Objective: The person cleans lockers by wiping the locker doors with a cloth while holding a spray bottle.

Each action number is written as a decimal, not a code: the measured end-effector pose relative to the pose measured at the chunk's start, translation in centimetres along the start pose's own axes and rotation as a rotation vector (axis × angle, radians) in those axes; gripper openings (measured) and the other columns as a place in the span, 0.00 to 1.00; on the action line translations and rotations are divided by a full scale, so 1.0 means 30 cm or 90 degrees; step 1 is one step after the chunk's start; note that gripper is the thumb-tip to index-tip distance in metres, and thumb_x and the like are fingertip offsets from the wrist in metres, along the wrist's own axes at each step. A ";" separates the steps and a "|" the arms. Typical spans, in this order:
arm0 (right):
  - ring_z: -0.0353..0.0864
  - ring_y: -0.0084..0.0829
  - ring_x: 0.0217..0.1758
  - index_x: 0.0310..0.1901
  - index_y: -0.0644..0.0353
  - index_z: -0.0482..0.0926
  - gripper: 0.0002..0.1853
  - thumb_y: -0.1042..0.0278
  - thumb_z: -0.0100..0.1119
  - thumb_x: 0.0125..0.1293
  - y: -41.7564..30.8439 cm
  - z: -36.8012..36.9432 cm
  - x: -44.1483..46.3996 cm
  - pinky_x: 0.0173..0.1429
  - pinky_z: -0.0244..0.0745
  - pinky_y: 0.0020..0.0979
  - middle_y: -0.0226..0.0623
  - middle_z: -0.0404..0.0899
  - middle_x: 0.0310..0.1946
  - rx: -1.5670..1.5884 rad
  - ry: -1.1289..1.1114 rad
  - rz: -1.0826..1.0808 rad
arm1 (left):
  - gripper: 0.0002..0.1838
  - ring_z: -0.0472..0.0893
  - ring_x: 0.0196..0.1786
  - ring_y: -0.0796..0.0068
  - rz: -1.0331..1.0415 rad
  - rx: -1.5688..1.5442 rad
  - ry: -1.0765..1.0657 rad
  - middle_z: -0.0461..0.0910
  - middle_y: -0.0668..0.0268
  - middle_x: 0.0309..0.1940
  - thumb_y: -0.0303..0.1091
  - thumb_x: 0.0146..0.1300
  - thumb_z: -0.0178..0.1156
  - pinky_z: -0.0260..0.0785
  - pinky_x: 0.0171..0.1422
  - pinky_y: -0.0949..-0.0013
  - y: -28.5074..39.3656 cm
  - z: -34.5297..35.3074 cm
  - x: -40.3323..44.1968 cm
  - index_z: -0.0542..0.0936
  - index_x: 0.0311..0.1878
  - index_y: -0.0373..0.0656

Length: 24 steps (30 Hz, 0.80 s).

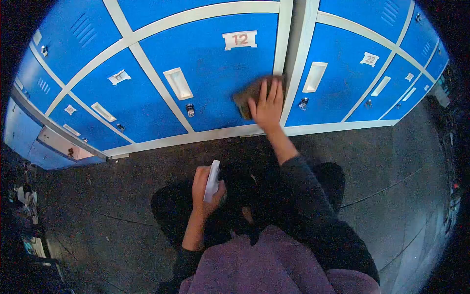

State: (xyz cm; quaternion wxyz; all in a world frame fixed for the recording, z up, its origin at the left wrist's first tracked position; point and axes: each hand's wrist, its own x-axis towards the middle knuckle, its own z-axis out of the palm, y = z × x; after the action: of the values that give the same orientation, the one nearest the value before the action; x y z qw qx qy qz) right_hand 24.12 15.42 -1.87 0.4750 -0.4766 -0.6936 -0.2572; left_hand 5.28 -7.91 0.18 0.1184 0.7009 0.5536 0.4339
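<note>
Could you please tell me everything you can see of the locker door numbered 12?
The locker door is blue, apparently painted metal, and looks shut within a pale frame. A white, ragged-cornered label near its top reads 12 in reddish print. At left sit a whitish recessed handle and, below it, a shiny lock. The right hand presses a brownish cloth, apparently against its lower right, hiding that part.

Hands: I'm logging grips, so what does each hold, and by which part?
Right hand: a brown cloth, pressed by its right part against a blue door. Left hand: a white object, gripped from its sides; exact part unclear.
</note>
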 end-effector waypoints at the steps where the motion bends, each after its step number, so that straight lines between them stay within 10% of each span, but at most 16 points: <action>1: 0.50 0.60 0.67 0.64 0.64 0.56 0.38 0.51 0.56 0.58 0.007 0.033 -0.128 0.68 0.50 0.51 0.59 0.49 0.65 -0.017 -0.058 0.005 | 0.21 0.73 0.41 0.53 0.006 0.004 -0.001 0.71 0.55 0.38 0.25 0.45 0.59 0.67 0.45 0.61 0.003 -0.001 0.001 0.72 0.46 0.37; 10: 0.43 0.58 0.70 0.66 0.65 0.52 0.37 0.52 0.52 0.61 0.023 0.005 -0.434 0.70 0.45 0.51 0.61 0.43 0.67 0.022 -0.329 0.032 | 0.20 0.74 0.41 0.54 -0.002 0.001 0.008 0.71 0.55 0.37 0.23 0.44 0.59 0.68 0.45 0.61 -0.003 -0.002 -0.011 0.73 0.44 0.38; 24: 0.46 0.53 0.71 0.67 0.61 0.53 0.36 0.51 0.50 0.61 -0.108 -0.313 0.790 0.69 0.45 0.47 0.56 0.46 0.68 -0.005 0.255 -0.063 | 0.22 0.73 0.41 0.53 0.008 0.002 0.012 0.71 0.54 0.38 0.23 0.44 0.59 0.68 0.45 0.62 -0.019 0.006 -0.009 0.72 0.47 0.37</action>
State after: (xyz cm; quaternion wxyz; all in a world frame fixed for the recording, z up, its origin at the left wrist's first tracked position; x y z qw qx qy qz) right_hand 22.84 16.36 23.76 0.5882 -0.3834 -0.6068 -0.3727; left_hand 5.03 -7.89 -0.44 0.1094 0.7005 0.5512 0.4399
